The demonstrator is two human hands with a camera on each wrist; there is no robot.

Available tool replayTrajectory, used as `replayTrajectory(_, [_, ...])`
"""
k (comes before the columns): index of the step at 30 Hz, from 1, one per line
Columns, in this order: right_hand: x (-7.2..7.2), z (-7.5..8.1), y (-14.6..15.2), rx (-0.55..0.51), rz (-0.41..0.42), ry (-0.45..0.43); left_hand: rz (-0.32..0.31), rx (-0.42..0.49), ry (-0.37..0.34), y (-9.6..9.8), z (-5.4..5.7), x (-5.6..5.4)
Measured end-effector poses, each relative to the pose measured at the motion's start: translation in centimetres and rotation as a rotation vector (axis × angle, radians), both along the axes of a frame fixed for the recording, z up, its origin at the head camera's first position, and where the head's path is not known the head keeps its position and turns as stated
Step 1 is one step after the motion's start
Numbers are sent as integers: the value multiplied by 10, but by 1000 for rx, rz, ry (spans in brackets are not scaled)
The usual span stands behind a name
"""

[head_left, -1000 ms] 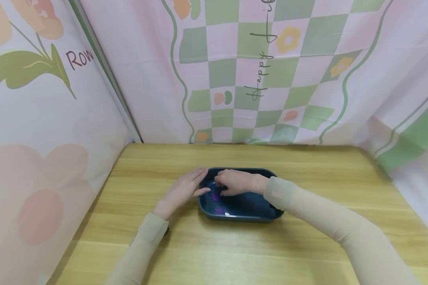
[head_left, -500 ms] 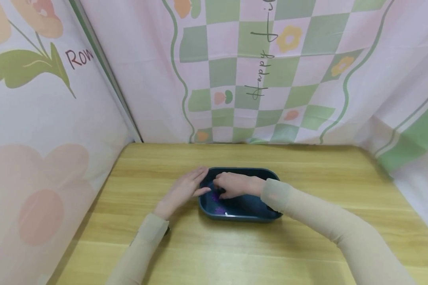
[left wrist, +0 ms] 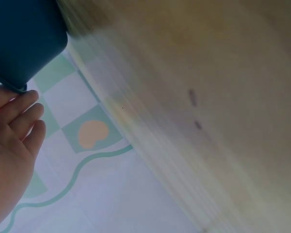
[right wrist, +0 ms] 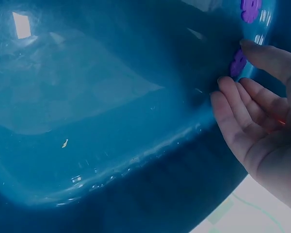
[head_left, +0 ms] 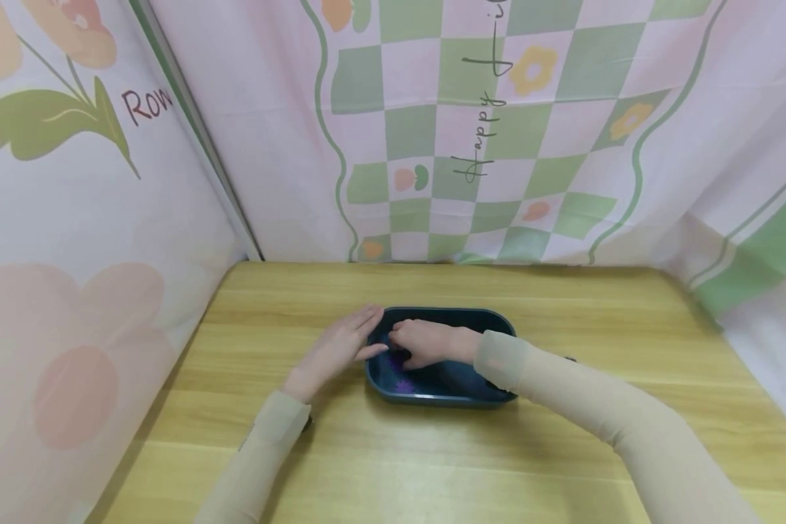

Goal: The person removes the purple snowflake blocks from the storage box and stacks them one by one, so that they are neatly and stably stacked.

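A dark blue oval basin [head_left: 448,399] stands on the wooden table. My left hand [head_left: 338,349] rests at its left end, fingers straight along the rim, thumb reaching over the edge. In the left wrist view, the fingertips touch a corner of the basin [left wrist: 24,41]. Inside the basin, my right hand [head_left: 429,343] reaches toward the left end. A purple flower-shaped piece [right wrist: 238,62] lies between its thumb and fingers, which stand apart; whether they touch it I cannot tell. Another purple flower-shaped piece [head_left: 403,386] lies nearer the basin's front edge.
The wooden table [head_left: 432,466] extends around the basin on every side. A patterned curtain [head_left: 471,131] hangs behind the table, with a printed cloth [head_left: 72,306] along the left. In the right wrist view, a tiny pale speck [right wrist: 64,143] shows on the shiny basin floor.
My right hand has moved slightly left and toward the near side inside the basin, closer to the purple pieces. The left hand has stayed in place.
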State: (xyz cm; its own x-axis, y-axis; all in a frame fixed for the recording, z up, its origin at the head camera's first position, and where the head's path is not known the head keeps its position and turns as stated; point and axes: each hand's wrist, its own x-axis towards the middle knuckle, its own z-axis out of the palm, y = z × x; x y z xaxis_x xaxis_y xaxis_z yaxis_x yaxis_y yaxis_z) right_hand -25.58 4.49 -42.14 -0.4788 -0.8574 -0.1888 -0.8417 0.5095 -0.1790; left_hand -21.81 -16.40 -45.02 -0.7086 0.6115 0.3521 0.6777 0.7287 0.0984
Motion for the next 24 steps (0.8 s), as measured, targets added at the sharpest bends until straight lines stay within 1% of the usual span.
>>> replayTrajectory(4, [1, -2, -1, 17, -21, -5, 5, -2, -11, 0, 0, 0])
replayTrajectory(10, [-1, -6, -3, 20, -18, 10, 12, -7, -18, 0, 0, 0])
replayTrajectory(17, [-2, -7, -4, 18, -27, -11, -1, 1, 15, 0, -1, -1])
replayTrajectory(24, [-1, -7, -4, 3, -22, -17, -6, 9, 5, 0, -1, -1])
